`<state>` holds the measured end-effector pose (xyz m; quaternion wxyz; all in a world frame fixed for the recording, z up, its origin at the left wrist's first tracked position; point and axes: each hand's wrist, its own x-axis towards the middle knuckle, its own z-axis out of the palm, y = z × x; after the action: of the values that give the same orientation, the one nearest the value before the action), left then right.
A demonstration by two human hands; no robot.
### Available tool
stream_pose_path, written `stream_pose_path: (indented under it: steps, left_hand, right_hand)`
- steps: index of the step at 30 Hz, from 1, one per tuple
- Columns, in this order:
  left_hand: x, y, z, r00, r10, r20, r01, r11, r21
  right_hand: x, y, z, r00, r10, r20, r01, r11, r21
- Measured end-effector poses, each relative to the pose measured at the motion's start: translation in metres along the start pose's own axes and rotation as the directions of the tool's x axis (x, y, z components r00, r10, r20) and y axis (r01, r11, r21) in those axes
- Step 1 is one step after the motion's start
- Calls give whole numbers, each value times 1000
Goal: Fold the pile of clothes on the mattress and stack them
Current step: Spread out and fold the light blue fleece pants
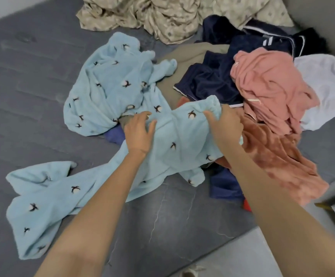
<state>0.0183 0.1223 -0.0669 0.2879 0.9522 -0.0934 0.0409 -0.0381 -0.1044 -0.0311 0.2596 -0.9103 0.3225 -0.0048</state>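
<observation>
A light blue fleece garment point(110, 92) with small dark-and-white motifs sprawls across the grey mattress point(22, 86), one leg trailing to the lower left. My right hand point(224, 124) grips its gathered waistband. My left hand point(140, 132) hovers over the same garment with fingers spread and loosely bent, holding nothing. Behind and to the right lies the pile: navy clothes point(208, 80), a pink garment point(270, 84), a rust-orange fleece point(278, 160), a white piece point(326, 90) and a tan piece point(190, 54).
A crumpled beige patterned sheet point(162, 15) lies at the far edge. A grey wall point(334, 21) closes the right side. The mattress edge and pale floor point(242, 254) show at the lower right. Bare mattress lies to the left.
</observation>
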Motion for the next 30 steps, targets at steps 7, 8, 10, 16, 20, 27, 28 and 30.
stream_pose_path:
  steps: [7,8,10,16,20,27,28,30]
  left_hand:
    - [-46,-50,-18,999,-17,42,9,981,194]
    - [-54,-58,-25,998,-18,61,4,975,222]
    - [-65,-76,-39,996,-20,87,-6,960,279]
    - [-89,-153,-93,987,-82,137,23,924,383]
    - [-115,-214,-131,961,-183,207,92,918,385]
    - [-131,-334,-180,811,-294,507,145,939,313]
    - [-132,-345,-187,801,-255,542,127,956,263]
    - [-134,-364,-199,819,-160,551,60,979,195]
  right_hand:
    - [-35,-30,50,802,-593,-76,556,787,-266]
    - [-48,-41,61,767,-641,-32,611,744,-272]
    - [-73,-62,79,727,-685,48,670,692,-268]
    - [-134,-120,120,727,-665,169,685,691,-230]
    - [-175,-150,157,708,-661,248,705,681,-199]
    - [-233,-189,247,706,-583,402,658,750,-68]
    - [-239,-190,257,703,-568,428,648,760,-56]
    - [-248,-188,273,697,-506,508,616,785,-62]
